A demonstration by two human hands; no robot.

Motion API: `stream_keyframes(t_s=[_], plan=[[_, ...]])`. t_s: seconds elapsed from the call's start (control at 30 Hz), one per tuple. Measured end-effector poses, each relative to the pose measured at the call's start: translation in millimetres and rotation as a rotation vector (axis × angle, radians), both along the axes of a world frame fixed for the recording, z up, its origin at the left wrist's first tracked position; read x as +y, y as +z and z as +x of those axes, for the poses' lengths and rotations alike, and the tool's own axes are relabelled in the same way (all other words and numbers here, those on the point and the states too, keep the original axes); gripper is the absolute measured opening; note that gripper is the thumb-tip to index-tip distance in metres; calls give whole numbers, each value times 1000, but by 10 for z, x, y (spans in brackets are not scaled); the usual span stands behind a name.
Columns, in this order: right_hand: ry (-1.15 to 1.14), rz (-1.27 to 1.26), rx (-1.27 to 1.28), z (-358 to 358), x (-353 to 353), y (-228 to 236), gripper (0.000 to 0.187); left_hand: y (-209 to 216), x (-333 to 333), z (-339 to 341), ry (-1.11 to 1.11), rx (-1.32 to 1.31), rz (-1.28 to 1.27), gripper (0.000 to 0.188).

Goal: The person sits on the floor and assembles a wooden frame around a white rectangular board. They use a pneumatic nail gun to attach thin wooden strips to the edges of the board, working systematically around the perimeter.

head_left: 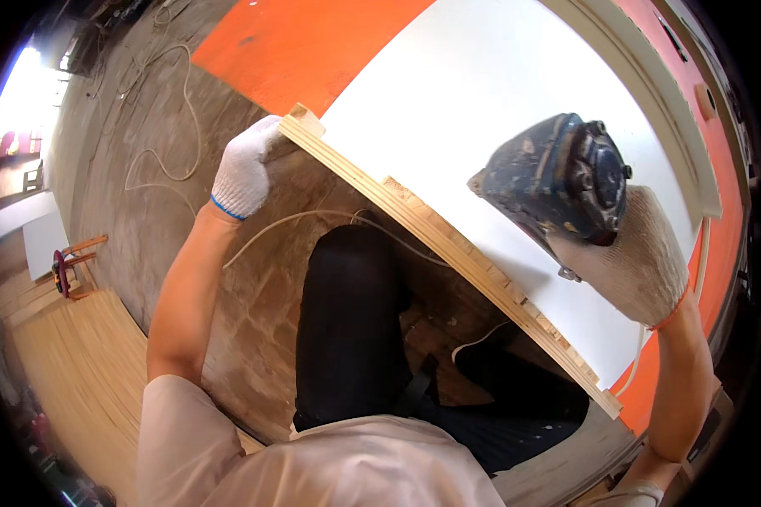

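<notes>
My right hand (634, 262), in a knitted work glove, is closed round a dark, scuffed power tool that looks like a nail gun (558, 177). The tool is over a white panel (448, 101), and its lower end is hidden from above. Along the panel's near edge runs a pale wooden strip (431, 233) with shorter wood pieces against its inner side. In a white glove with a blue cuff, my left hand (247, 167) grips the strip's far-left end, next to a small wood block (306, 120). Some of its fingertips are hidden.
Beneath the panel lies an orange surface (287, 51). A pale hose (313, 215) crosses the floor by my knee, with a looped cable (186, 110) farther left. Wooden boards (80, 363) lie at lower left, near a small stool (72, 269). A raised pale rail (651, 84) bounds the panel's far right.
</notes>
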State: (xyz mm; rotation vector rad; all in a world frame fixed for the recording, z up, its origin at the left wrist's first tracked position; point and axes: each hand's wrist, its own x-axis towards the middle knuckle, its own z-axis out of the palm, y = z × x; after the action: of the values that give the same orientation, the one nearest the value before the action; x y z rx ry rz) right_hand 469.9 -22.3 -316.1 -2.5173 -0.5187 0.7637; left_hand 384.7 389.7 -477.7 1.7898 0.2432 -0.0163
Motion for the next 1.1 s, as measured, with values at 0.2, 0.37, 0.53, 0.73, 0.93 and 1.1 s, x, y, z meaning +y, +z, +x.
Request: stream_keyframes(t_s=[0.2,0.37,0.53,0.73,0.93,1.1], plan=[[132,19,32,83,239,-125,17,-143,206,-11,-128,-143,248,29],[104,-5,167,60,405,-177,14,-137,298,33,-240,-212,459,36],[201,-70,158,72,468,-189,13,-218,341,57,-74,-50,-7,34],[175,170,39,-9,499,-171,15,-120,303,77,-233,-224,442,29],[131,-141,157,-19,625,-70,16,-37,506,180,-404,-470,940,32],[118,-41,115,-53,539,-161,21,-76,623,229,-462,-523,1014,34]])
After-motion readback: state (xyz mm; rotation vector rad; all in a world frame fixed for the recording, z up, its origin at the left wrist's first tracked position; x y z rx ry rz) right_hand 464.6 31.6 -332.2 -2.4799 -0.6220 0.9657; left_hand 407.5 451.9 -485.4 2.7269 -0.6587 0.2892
